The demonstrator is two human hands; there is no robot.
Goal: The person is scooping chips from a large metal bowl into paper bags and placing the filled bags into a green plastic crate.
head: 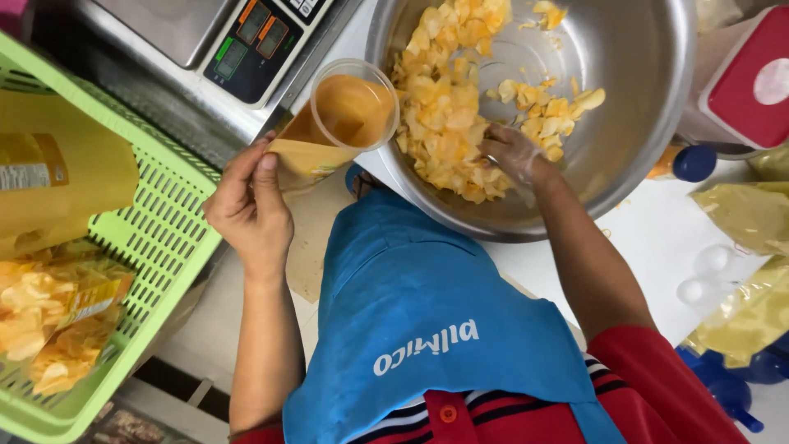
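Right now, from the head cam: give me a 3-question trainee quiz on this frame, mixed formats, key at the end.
1. True or false: the left hand holds an open yellow pouch beside the steel bowl.
2. Multiple choice: the right hand is in A) the green basket, B) the chips inside the bowl, C) the red-lidded container.
3. Fill in: the filled chip bags lie in the ______ basket.

Key: 1 true; 2 B; 3 green.
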